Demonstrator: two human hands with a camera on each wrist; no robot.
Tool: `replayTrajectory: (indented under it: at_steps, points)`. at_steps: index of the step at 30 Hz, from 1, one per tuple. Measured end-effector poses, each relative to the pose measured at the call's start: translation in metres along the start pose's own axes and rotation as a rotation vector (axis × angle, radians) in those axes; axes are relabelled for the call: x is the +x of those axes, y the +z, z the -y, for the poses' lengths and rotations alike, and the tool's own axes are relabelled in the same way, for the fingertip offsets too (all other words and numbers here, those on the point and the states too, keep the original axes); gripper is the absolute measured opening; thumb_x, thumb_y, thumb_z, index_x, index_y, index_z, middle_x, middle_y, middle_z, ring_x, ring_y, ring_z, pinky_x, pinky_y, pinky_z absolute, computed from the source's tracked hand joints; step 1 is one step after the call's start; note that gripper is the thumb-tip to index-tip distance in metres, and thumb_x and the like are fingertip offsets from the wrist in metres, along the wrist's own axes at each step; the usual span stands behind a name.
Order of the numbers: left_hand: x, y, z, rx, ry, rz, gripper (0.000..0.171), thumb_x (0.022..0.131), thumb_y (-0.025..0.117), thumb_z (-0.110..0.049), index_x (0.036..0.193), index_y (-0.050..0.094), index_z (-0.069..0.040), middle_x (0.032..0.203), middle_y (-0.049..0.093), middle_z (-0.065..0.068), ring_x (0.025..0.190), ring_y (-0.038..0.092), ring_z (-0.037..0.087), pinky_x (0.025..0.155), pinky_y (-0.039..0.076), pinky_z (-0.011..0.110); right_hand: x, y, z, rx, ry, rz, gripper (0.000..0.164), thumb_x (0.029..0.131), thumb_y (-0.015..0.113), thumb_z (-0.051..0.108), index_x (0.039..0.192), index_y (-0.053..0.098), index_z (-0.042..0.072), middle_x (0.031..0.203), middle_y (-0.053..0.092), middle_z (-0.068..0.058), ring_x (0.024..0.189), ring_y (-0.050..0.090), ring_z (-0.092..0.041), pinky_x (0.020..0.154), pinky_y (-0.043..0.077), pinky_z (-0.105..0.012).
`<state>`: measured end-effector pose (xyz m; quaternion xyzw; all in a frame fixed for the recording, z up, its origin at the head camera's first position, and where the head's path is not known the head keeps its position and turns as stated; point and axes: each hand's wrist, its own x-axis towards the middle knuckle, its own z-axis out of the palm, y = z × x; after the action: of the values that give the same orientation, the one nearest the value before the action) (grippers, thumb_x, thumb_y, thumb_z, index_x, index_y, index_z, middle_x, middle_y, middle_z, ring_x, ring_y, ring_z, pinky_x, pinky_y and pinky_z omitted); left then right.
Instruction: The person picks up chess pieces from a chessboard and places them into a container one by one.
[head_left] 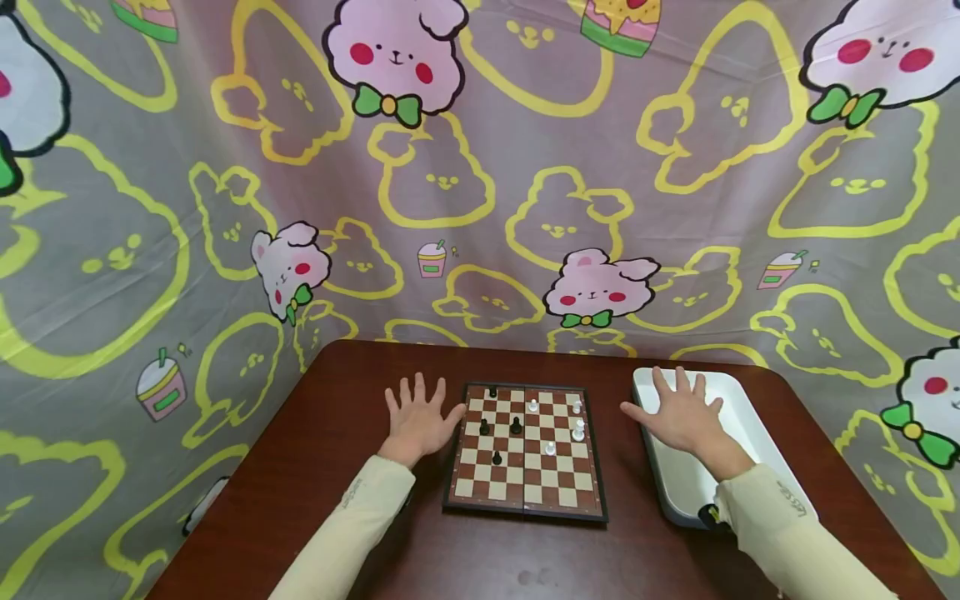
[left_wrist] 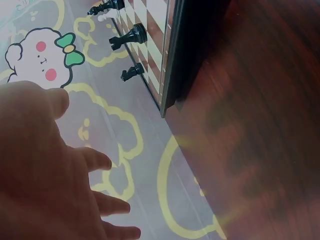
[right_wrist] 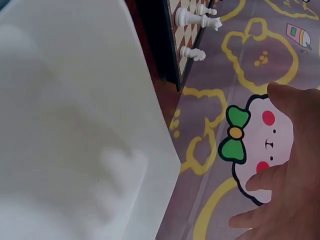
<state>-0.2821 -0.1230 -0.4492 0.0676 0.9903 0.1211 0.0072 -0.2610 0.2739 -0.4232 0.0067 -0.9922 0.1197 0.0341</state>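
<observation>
A brown-and-cream chessboard (head_left: pixel 522 492) with a dark edge lies on the table, holding several black and several white pieces. Just left of it, my left hand (head_left: pixel 422 423) is spread with straight fingers and holds nothing. My right hand (head_left: pixel 684 417) is spread too, above the left side of a white tray (head_left: pixel 738 408), and holds nothing. In the left wrist view a black rook (left_wrist: pixel 129 38) and a black knight (left_wrist: pixel 132 72) stand near the board's edge. A tall white piece (right_wrist: pixel 195 19) and a white knight (right_wrist: pixel 192 53) show in the right wrist view.
The dark red-brown table (head_left: pixel 300 467) carries the board and the tray. Behind it and at both sides hangs a grey cloth (head_left: pixel 495 250) with cartoon prints. A small dark object (head_left: pixel 712 517), partly hidden, shows by my right sleeve.
</observation>
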Motion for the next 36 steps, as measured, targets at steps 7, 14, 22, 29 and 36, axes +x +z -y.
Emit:
replayTrajectory:
  at_steps: [7, 14, 22, 29, 36]
  points:
    - [0.002, 0.012, 0.008, -0.068, 0.088, 0.117, 0.072, 0.096, 0.038, -0.057, 0.153, 0.019, -0.018, 0.156, 0.006, 0.02, 0.139, 0.005, 0.046, 0.108, 0.008, 0.06, -0.008, 0.006, 0.007, 0.096, -0.115, -0.103, 0.087, 0.089, 0.053, 0.057, 0.141, 0.035, -0.01, 0.137, 0.028, -0.04, 0.125, 0.023, -0.059, 0.093, 0.027, -0.07]
    - [0.004, 0.028, 0.019, -0.176, 0.133, 0.219, 0.08, 0.091, 0.054, -0.054, 0.153, 0.019, -0.016, 0.156, 0.008, 0.017, 0.137, 0.016, 0.047, 0.102, 0.026, 0.061, -0.014, 0.019, 0.018, 0.217, -0.177, -0.086, 0.064, 0.089, 0.064, 0.034, 0.132, 0.046, -0.011, 0.124, 0.048, -0.032, 0.114, 0.045, -0.049, 0.09, 0.039, -0.059]
    - [0.005, 0.039, 0.022, -0.171, 0.209, 0.304, 0.093, 0.082, 0.061, -0.062, 0.153, 0.02, -0.019, 0.157, 0.009, 0.015, 0.136, 0.021, 0.044, 0.1, 0.031, 0.06, -0.016, 0.037, 0.025, 0.351, -0.193, 0.02, 0.043, 0.09, 0.065, 0.021, 0.121, 0.056, -0.007, 0.11, 0.06, -0.019, 0.098, 0.059, -0.033, 0.078, 0.049, -0.048]
    - [0.006, 0.04, 0.018, -0.145, 0.281, 0.317, 0.092, 0.082, 0.061, -0.062, 0.153, 0.022, -0.018, 0.157, 0.009, 0.012, 0.137, 0.02, 0.044, 0.101, 0.029, 0.06, -0.013, 0.052, 0.036, 0.427, -0.153, 0.085, 0.038, 0.089, 0.066, 0.018, 0.12, 0.057, -0.003, 0.107, 0.062, -0.015, 0.095, 0.06, -0.03, 0.075, 0.049, -0.044]
    - [0.004, 0.042, 0.018, -0.117, 0.308, 0.312, 0.095, 0.08, 0.062, -0.064, 0.153, 0.022, -0.016, 0.157, 0.007, 0.012, 0.136, 0.019, 0.045, 0.101, 0.029, 0.06, -0.007, 0.061, 0.048, 0.473, -0.004, 0.139, 0.039, 0.089, 0.066, 0.022, 0.12, 0.057, 0.0, 0.112, 0.061, -0.014, 0.094, 0.06, -0.028, 0.07, 0.049, -0.042]
